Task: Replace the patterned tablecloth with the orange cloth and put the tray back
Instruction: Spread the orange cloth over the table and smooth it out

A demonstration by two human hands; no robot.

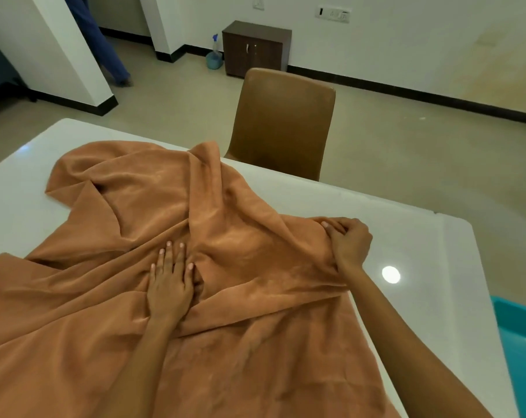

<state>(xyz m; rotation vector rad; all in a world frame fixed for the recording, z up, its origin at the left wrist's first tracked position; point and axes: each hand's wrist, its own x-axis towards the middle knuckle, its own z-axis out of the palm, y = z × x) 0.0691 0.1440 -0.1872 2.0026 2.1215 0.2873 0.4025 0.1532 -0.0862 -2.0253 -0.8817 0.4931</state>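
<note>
Fingers of left hand (169, 285) flat on rumpled, plush orange cloth (240, 342) — right hand (350, 241) fingers bunching its edge.

Dim, warm indoor light from overhead. Round lamp glare on glossy surface (390, 274) just right of right grip (350, 241). Soft shadows in cloth folds. Slight overall softness. Wide-angle bending at frame edges.

We lose the orange cloth (195, 297) past the left and bottom edges, and it hides much of the desk (376, 206) beneath. The teal object (521, 342) at the right is cut off, unidentifiable. A person's blue-clad leg (105, 46) is cropped at the top. The chair (283, 122) seat sits behind the desk.
</note>
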